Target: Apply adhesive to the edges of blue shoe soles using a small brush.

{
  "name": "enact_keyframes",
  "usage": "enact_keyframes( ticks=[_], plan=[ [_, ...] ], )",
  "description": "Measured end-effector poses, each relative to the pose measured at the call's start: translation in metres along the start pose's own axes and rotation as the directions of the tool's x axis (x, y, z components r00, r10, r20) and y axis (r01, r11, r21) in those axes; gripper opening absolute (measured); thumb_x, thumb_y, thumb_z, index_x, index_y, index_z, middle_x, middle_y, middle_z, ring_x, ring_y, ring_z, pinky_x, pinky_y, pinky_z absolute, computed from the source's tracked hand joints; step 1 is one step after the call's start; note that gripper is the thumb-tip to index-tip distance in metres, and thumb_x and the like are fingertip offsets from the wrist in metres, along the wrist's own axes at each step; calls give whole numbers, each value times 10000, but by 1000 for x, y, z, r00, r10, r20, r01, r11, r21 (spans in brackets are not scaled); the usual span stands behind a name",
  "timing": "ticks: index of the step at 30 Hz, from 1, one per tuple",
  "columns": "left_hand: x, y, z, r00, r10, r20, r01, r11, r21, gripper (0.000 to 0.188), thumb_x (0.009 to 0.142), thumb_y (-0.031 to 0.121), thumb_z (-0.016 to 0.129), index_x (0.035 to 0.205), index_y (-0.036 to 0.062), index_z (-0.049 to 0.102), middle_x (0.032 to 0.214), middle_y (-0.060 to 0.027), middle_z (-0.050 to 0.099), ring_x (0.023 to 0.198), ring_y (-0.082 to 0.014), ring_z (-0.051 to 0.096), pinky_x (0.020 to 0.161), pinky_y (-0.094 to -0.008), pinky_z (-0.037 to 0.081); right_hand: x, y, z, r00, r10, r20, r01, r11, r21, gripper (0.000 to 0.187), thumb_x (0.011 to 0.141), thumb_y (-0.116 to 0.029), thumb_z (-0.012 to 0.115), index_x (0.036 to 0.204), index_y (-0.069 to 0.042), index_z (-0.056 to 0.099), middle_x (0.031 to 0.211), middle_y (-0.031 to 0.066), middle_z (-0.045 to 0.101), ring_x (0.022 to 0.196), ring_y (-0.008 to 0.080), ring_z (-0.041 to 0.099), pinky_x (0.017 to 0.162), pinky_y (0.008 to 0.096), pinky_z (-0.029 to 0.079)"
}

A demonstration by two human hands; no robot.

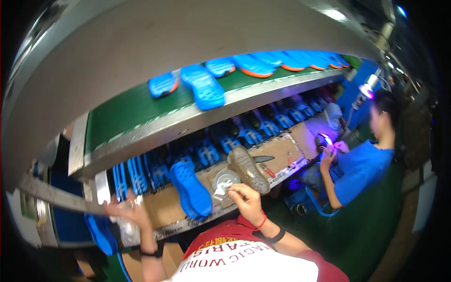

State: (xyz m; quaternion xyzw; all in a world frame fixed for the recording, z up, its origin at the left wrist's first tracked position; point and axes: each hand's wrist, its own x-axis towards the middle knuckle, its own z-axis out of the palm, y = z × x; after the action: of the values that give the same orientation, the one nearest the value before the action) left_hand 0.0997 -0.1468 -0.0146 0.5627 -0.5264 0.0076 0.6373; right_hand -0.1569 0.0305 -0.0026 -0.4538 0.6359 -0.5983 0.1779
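My right hand is closed in a pinch on a crumpled white scrap, cloth or paper. It is held over a round grey lid-like disc on the cardboard-covered bench. My left hand is blurred by motion, beside a clear plastic bag at the bench's left end; its grip is unclear. Between my hands lies a pair of blue shoe soles, reaching over the front edge. A grey-brown sole with holes lies just beyond my right hand.
A knife and a red-handled tool lie right of the grey-brown sole. Blue soles line the green conveyor above; blue shoe parts fill the shelf below. A co-worker sits at right under a purple lamp.
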Motion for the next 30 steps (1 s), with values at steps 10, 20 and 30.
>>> enact_keyframes(
  ticks=[10, 20, 30],
  plan=[
    [-62, -230, -84, 971, -106, 214, 19, 928, 371, 751, 789, 34, 704, 1408, -13, 282, 1327, -177, 432, 1196, -282, 453, 1038, -386, 359, -7, 2, 34, 982, 70, 174, -70, 998, -3, 163, 867, -139, 618, 945, -4, 664, 873, 101, 647, 812, 213, 634, 722, 304, 493],
    [-67, -303, -156, 796, -469, 383, 233, 821, 522, 729, 801, 25, 665, 1425, 14, 287, 1328, -159, 456, 1166, -246, 479, 1019, -344, 377, -16, 10, 49, 971, 57, 233, -47, 998, -48, 172, 873, -148, 618, 949, 2, 658, 916, 109, 660, 832, 225, 645, 738, 311, 496],
    [0, -311, -249, 469, -775, 424, 335, 600, 727, 711, 814, 17, 625, 1442, 41, 291, 1329, -141, 480, 1137, -210, 504, 1000, -302, 395, -19, 7, 51, 962, 107, 253, -86, 992, -95, 183, 861, -181, 619, 922, -16, 670, 885, 118, 658, 804, 253, 638, 721, 326, 486]
  ],
)
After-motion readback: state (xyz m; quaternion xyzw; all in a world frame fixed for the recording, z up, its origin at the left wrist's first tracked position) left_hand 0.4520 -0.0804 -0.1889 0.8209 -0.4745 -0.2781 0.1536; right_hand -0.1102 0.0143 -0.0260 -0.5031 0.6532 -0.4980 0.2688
